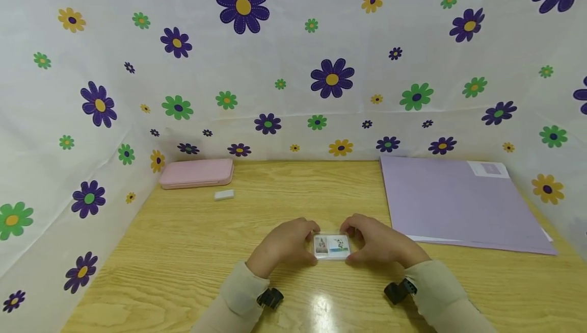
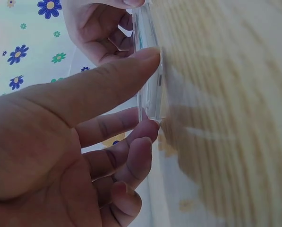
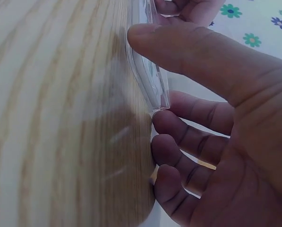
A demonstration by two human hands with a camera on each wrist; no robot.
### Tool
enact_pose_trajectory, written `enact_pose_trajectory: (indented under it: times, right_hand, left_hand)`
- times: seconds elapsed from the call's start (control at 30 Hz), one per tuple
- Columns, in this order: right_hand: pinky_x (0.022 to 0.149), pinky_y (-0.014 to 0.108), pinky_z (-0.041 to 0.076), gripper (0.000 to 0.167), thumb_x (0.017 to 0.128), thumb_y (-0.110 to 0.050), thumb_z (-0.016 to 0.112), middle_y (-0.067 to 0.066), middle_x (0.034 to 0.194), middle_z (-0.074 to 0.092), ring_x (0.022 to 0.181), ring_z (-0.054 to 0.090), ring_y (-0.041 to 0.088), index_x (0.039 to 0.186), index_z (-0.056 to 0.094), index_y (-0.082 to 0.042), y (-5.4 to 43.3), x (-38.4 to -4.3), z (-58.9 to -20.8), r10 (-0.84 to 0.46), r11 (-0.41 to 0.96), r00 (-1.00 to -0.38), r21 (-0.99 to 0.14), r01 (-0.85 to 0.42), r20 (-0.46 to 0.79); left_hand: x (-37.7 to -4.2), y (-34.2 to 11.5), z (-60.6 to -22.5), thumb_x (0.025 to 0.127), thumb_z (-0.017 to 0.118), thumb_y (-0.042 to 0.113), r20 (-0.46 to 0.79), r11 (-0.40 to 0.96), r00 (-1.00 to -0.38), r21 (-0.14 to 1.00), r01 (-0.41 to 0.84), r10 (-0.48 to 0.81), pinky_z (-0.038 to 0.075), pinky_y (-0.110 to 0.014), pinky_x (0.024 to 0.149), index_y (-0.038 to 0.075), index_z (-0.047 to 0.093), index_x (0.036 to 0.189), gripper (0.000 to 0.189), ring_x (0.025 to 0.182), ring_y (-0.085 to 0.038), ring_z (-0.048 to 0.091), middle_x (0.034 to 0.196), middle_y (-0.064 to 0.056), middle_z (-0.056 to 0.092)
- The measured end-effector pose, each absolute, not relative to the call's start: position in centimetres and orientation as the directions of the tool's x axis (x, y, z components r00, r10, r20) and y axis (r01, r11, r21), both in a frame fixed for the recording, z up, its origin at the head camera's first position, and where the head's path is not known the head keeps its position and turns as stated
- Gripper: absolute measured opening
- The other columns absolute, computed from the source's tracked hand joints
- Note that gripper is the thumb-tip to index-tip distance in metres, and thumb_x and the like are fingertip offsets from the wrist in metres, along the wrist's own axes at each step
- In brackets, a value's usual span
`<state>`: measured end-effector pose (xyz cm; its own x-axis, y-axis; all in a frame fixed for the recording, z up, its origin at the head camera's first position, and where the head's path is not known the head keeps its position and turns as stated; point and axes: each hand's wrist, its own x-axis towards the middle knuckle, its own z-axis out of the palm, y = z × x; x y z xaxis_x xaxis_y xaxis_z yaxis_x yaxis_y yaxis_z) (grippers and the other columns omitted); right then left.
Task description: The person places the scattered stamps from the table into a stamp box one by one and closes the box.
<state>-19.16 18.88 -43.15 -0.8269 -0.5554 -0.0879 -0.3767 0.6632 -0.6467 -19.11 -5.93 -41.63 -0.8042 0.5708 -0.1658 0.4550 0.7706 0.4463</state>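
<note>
A small flat clear plastic case (image 1: 332, 247) with pictures showing inside it lies at the front middle of the wooden table. My left hand (image 1: 288, 245) grips its left end, thumb on the near edge and fingertips at the far corner. At the other end, my right hand (image 1: 382, 241) pinches it between thumb and curled fingers in the same way. Seen edge-on in the left wrist view, the case (image 2: 152, 97) stays close over the tabletop. The right wrist view has the right thumb (image 3: 171, 47) across the case's clear side.
At the back left sits a pink zipped pencil case (image 1: 197, 173), with a small white block (image 1: 224, 195) in front of it. A large lilac folder (image 1: 458, 205) with white sheets under it covers the back right of the table. Flower-patterned cloth (image 1: 284, 42) hangs around the table.
</note>
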Motion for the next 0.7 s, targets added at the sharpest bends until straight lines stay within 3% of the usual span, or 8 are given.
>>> enact_pose_trajectory:
  times: [0.47,0.7]
  right_hand:
    - [0.083,0.036,0.045,0.05,0.072,-0.027,0.09,-0.004,0.1,0.056,0.092,0.051,0.018,0.112,0.062,-0.013,18.81,-19.17,-43.0,-0.574,0.655,-0.814,-0.644,-0.395,-0.084]
    - [0.079,0.034,0.044,0.053,0.075,-0.03,0.088,-0.002,0.1,0.055,0.09,0.049,0.019,0.118,0.062,-0.013,18.99,-19.15,-43.11,-0.576,0.648,-0.812,-0.656,-0.386,-0.092]
  left_hand:
    - [-18.95,-6.03,-41.38,0.076,0.087,0.029,-0.162,0.771,-0.799,0.428,0.472,0.579,0.046,-0.027,0.076,0.011,0.065,0.127,0.059,0.08,-0.008,0.052,0.098,0.003,0.059]
    - [-18.97,-5.98,-41.49,0.075,0.088,0.031,-0.154,0.776,-0.809,0.428,0.463,0.568,0.047,-0.029,0.076,0.012,0.065,0.125,0.058,0.081,-0.009,0.052,0.099,0.003,0.059]
